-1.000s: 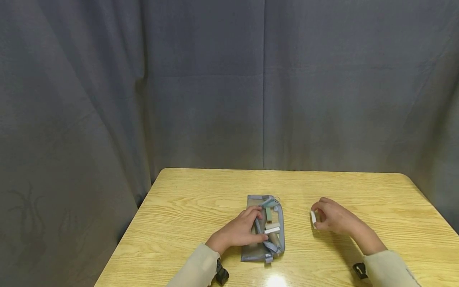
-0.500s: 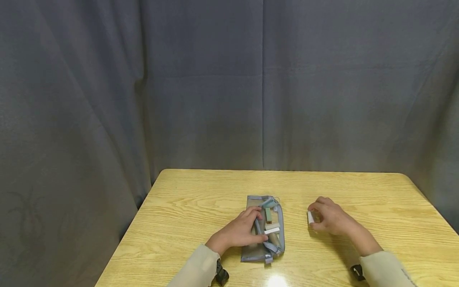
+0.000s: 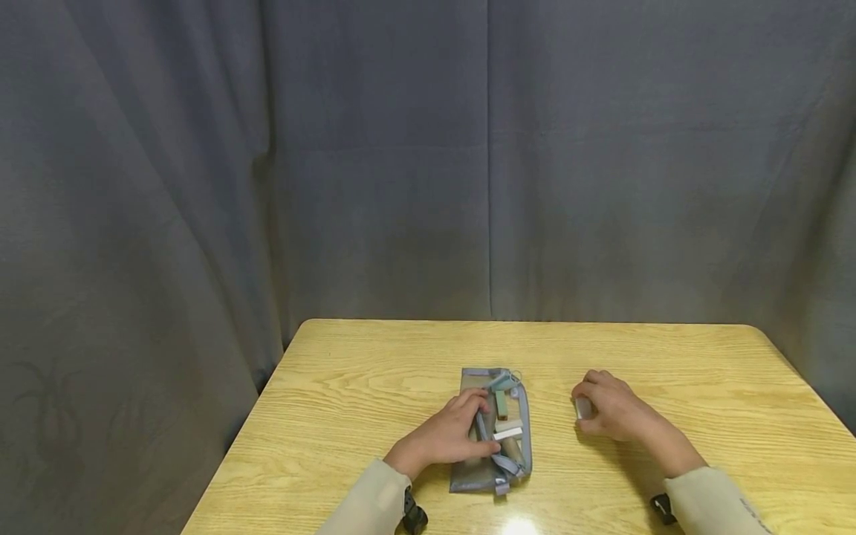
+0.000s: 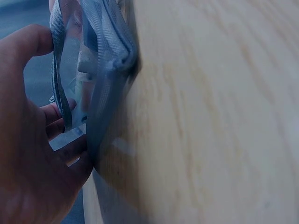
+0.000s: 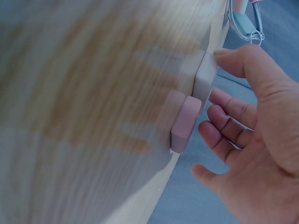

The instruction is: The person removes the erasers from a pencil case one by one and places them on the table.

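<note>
A see-through mesh pencil case (image 3: pixel 525 431) with grey-blue zip edges lies unzipped on the table. My left hand (image 3: pixel 444 432) holds its opening, the thumb and fingers on the edge. Inside are a green block (image 3: pixel 501 406), a white bar (image 3: pixel 508 433) and other small pieces. Off to the right, my right hand (image 3: pixel 615 407) pinches a white block like an eraser (image 5: pixel 205 77) by its two ends, low over the table. A pink block (image 5: pixel 186 123) sits beside it under that hand, visible only in the right wrist view.
The wooden table (image 3: pixel 374 357) carries the case and blocks. Behind it hangs a grey curtain (image 3: pixel 381 163). A ring (image 3: pixel 516 377) and a light-blue tag hang at the case's far end.
My right hand has shifted slightly left with the white block, which has turned and looks darker in the head view. The left hand stays at the pencil case.
</note>
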`<state>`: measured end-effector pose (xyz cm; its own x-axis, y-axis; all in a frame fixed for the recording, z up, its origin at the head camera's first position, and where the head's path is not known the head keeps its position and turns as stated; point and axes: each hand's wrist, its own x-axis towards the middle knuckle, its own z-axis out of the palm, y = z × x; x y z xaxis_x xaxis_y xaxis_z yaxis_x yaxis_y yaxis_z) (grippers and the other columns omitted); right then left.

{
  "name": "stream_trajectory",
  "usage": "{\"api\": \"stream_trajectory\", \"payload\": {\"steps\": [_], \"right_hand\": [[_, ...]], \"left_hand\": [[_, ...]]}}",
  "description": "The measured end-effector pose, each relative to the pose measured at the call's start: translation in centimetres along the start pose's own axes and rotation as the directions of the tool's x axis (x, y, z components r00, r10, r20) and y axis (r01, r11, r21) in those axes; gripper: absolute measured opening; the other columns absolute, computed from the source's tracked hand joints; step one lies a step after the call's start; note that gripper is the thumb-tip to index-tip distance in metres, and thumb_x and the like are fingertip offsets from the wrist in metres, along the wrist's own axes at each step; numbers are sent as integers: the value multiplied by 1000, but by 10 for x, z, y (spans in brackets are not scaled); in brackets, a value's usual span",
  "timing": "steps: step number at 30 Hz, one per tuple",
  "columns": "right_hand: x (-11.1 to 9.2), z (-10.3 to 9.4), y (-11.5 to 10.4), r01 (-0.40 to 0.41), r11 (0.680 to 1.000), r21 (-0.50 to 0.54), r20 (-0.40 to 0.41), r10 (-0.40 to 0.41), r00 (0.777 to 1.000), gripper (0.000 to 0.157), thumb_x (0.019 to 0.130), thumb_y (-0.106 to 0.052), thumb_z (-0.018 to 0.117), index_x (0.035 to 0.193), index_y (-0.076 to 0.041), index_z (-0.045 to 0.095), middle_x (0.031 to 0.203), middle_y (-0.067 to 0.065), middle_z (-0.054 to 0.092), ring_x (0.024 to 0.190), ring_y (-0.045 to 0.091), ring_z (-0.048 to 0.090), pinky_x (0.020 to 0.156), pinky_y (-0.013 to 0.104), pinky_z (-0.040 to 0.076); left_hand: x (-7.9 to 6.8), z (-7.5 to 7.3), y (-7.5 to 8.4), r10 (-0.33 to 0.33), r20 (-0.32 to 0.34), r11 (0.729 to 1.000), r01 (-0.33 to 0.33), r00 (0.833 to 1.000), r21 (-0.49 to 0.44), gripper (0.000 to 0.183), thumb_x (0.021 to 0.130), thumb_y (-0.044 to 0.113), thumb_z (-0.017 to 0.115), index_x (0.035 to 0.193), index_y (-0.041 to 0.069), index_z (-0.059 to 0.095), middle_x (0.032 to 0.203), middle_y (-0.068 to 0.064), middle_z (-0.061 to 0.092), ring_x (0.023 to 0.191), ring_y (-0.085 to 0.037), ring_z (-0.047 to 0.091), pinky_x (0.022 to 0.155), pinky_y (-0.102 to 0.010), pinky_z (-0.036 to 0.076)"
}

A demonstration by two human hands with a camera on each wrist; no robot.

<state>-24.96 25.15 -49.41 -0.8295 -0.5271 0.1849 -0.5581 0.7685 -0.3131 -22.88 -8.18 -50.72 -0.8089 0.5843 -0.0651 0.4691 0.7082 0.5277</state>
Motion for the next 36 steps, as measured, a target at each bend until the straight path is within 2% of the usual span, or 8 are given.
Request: {"api": "stream_trajectory", "payload": {"steps": [5,12,19,26,36], "right_hand": [[-1,0,2,18,1000,10,-2,-17,1000,37,80,-20,84,111,-4,71,98,0,56,83,13,45,67,30,39],[1,-2,-1,13,1000,23,-9,-13,1000,49,79,-24,86,119,-1,69,103,3,59,85,14,48,69,31,42],[7,-2,-9,17,999,48,-37,-16,999,49,78,-24,87,118,-1,70,101,3,59,85,13,48,71,33,44],[11,-2,-18,26,995,97,-42,-22,999,50,82,-25,85,122,0,67,105,7,60,97,26,58,79,43,51],[21,1,-27,39,984,172,-31,-34,999,49,86,-25,81,126,-1,65,106,8,59,101,28,60,82,42,53]], "left_hand": [[0,0,1,-7,4,1000,7,1000,7,58,93,60,61,135,22,47,163,4,27,146,-20,34,110,-39,42],[0,-1,2,-7,1,1000,7,1000,5,57,93,58,62,135,21,48,163,4,27,146,-20,33,111,-39,41],[0,-1,2,-3,-1,1000,3,1000,10,57,93,59,62,134,21,48,163,4,27,146,-20,34,111,-39,41],[2,-1,1,-2,-8,1000,2,1000,12,56,92,59,63,133,22,48,163,5,27,146,-20,34,111,-39,41],[3,0,-1,-25,-5,998,25,1000,-55,52,91,60,63,127,26,46,163,7,26,148,-21,31,111,-42,41]]}}
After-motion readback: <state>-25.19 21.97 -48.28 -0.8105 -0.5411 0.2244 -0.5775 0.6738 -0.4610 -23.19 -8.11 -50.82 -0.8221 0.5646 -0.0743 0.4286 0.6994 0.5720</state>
